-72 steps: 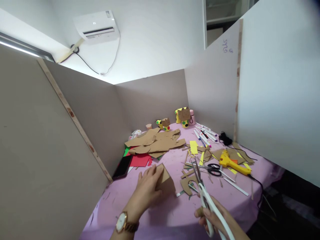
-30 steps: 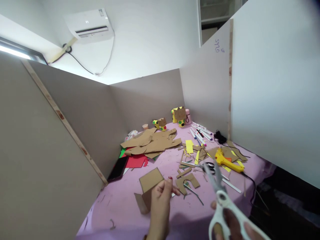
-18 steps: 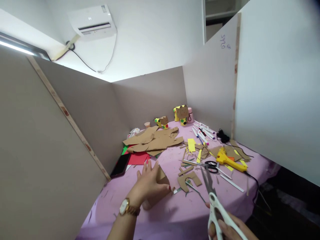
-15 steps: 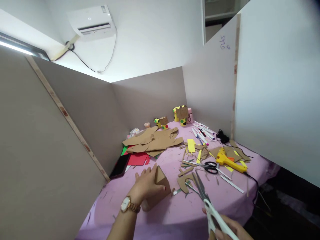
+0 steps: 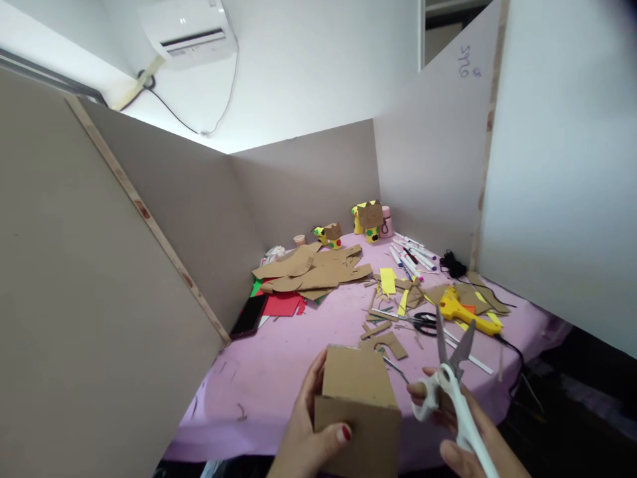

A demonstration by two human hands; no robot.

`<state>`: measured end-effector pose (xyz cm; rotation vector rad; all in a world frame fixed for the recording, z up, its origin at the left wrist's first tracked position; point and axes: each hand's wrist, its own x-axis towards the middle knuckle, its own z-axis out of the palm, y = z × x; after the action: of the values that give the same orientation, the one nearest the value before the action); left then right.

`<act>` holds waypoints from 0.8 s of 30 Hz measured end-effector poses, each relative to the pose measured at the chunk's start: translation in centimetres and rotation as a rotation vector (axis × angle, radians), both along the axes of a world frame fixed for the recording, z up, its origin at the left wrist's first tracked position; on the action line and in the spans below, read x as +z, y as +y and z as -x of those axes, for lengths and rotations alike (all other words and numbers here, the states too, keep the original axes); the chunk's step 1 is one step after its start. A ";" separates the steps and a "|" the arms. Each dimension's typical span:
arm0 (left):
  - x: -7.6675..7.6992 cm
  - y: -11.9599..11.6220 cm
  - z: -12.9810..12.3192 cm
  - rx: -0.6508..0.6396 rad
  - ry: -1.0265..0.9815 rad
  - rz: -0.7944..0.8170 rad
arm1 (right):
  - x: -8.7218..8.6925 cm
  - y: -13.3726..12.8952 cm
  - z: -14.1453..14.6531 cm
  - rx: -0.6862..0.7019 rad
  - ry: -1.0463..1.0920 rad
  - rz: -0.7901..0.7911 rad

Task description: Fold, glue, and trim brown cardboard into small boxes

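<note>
A brown cardboard box (image 5: 359,378) is held at the table's front edge by my left hand (image 5: 313,425), with its thumb on the near face and fingers round the left side. White-handled scissors (image 5: 458,392) are in my right hand (image 5: 472,425), blades spread and pointing up and away, to the right of the box. Just beyond the box lies a cut cardboard piece (image 5: 391,345) with a curved notch. Part of a slim metallic tool (image 5: 395,366) shows between the box and my right hand.
Cardboard sheets (image 5: 318,272), red paper (image 5: 281,305) and a phone (image 5: 249,317) lie left. On the right are a yellow glue gun (image 5: 468,312), black-handled scissors (image 5: 425,324), scraps and markers (image 5: 411,255). Decorated cardboard figures (image 5: 371,219) stand at the back, near grey partitions (image 5: 308,179).
My left hand has lifted the box off the table and brought it nearer, to the right. The scissors have opened wider and turned more upright. The camera view has shifted slightly.
</note>
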<state>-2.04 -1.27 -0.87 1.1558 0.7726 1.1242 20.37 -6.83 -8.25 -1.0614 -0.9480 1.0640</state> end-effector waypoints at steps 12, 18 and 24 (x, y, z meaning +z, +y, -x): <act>-2.5 -1.5 -0.9 -0.196 0.035 -0.094 | 1.8 -0.2 0.2 0.231 -0.156 -0.130; -2.2 -0.9 0.3 -0.186 0.284 -0.195 | 0.1 -0.7 -0.2 0.106 -0.266 -0.173; -2.2 -1.5 -0.5 -0.058 0.127 -0.117 | 1.4 -0.5 -0.3 0.164 -0.251 -0.123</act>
<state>-1.58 -2.80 -3.03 1.3504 0.7739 1.0669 20.71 -7.38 -6.89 -1.0437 -1.3044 1.0053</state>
